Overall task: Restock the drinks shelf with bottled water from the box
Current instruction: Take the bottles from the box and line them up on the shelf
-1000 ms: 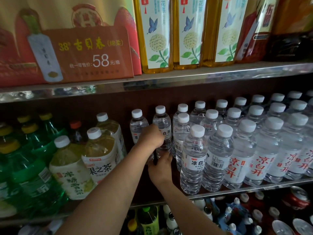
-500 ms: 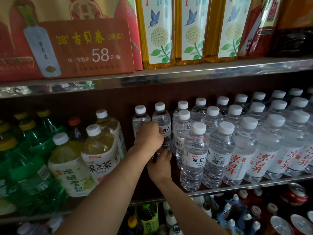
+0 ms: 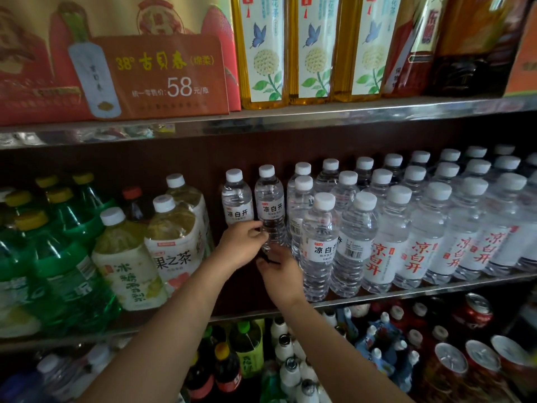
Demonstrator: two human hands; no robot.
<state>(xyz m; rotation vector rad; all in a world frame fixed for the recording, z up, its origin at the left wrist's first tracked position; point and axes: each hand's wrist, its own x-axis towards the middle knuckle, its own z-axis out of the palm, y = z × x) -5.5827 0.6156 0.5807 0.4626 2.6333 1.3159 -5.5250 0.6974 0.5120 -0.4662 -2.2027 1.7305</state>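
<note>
Water bottles on the drinks shelf [image 3: 436, 282]: rows of clear, white-capped bottles [image 3: 406, 228] fill the shelf from its right end to about the middle, all upright.
Upper shelf [image 3: 261, 123]: directly above the drinks shelf, it carries a red price sign [image 3: 162, 77] reading 58 and tall yellow bottles [image 3: 261, 50] with butterfly labels.
Tea bottles [image 3: 174, 242]: large pale-yellow bottles with white caps stand at the left of the water rows, on the same shelf.
Green bottles [image 3: 58, 257]: further left on that shelf, with yellow caps.
Lower shelf: under the drinks shelf, red cans [image 3: 473, 311] and mixed small bottles lie crowded together.
Handled water bottle [image 3: 268, 199]: upright at the back of the drinks shelf, second from the left end of the water rows, beside one more bottle [image 3: 236, 202] on its left.
Left hand [image 3: 241, 245]: fingers curled, pinching the lower body of the handled water bottle.
Right hand [image 3: 280, 271]: just below the left hand, fingers reaching under that bottle's base; whether it actually grips cannot be told.
</note>
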